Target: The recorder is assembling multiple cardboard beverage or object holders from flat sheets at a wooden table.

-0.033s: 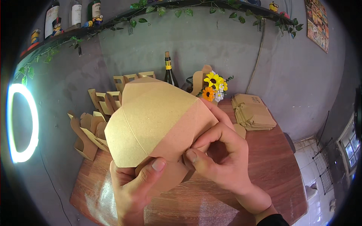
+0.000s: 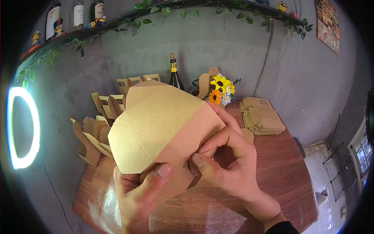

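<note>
A partly folded brown cardboard box [image 2: 163,121] is held up in front of me above the table, tilted, with creased panels facing me. My left hand [image 2: 138,193] grips its lower left edge, thumb on the near side and fingers mostly hidden behind the card. At the lower right, my right hand [image 2: 233,165] pinches a flap or edge of the box between thumb and index finger. The other right fingers curl behind the card. What lies inside the box cannot be seen.
Flat folded brown cardboard pieces [image 2: 263,117] lie stacked at the back right of the wooden table [image 2: 280,171]. Several folded cartons [image 2: 91,136] stand at the left. Behind the box are a dark bottle [image 2: 176,76] and artificial flowers [image 2: 222,87]. A ring light [image 2: 36,128] glows at far left.
</note>
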Demonstrator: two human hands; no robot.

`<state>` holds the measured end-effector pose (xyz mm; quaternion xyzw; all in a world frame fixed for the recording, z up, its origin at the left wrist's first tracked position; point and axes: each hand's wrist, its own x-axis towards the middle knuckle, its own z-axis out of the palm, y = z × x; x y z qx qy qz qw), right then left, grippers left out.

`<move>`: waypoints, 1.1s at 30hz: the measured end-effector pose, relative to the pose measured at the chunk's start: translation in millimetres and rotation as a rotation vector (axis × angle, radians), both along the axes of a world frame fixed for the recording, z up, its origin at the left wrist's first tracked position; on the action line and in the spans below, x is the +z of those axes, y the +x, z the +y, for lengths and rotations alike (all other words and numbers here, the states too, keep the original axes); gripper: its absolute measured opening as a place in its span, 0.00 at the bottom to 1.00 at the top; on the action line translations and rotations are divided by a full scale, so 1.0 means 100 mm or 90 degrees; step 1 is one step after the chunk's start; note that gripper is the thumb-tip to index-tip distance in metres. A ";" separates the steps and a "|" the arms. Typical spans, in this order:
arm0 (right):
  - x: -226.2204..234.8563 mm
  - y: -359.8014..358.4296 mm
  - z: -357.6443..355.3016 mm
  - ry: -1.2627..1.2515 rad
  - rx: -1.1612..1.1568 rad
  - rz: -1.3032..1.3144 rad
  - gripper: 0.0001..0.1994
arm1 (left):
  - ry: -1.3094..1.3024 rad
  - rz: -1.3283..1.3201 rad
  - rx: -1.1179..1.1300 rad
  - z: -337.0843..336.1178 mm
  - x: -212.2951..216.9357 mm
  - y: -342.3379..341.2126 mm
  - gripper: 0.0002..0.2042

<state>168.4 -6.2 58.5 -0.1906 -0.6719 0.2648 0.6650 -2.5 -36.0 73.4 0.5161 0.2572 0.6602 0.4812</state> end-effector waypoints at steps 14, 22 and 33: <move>-0.11 -0.05 0.15 0.045 -0.072 0.055 0.23 | -0.022 -0.005 -0.008 0.05 -0.05 0.06 0.13; -0.06 0.01 0.19 0.051 -0.159 -0.013 0.38 | -0.047 -0.115 -0.185 0.09 -0.14 0.01 0.37; -0.17 -0.09 0.26 0.191 -0.315 -0.385 0.28 | 0.016 -0.165 -0.434 0.33 -0.66 -0.25 0.36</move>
